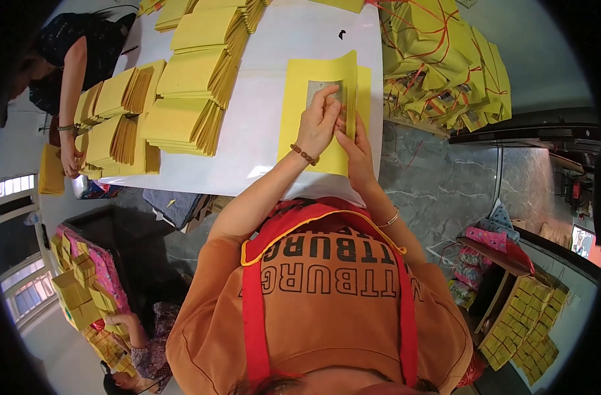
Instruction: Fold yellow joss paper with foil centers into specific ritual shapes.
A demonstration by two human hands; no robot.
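A yellow paper sheet [294,99] with a grey rectangular patch [318,89] lies on the white table before me, its right part lifted and folding over toward the left. My left hand [320,122], a beaded bracelet at its wrist, rests over the patch; its fingers are loosely bent and apart, the tips near the lifted fold. At the sheet's right side, my right hand [359,155] grips the folded edge, thumb on top and fingers partly hidden behind the paper. More yellow paper shows under the fold on the right.
Stacks of folded yellow paper [188,72] cover the white table's [257,85] left part. Tied yellow bundles with red string [438,66] are heaped at the right. A co-worker's hand [71,158] touches a stack at far left; another person's hand [126,320] is at yellow blocks, lower left.
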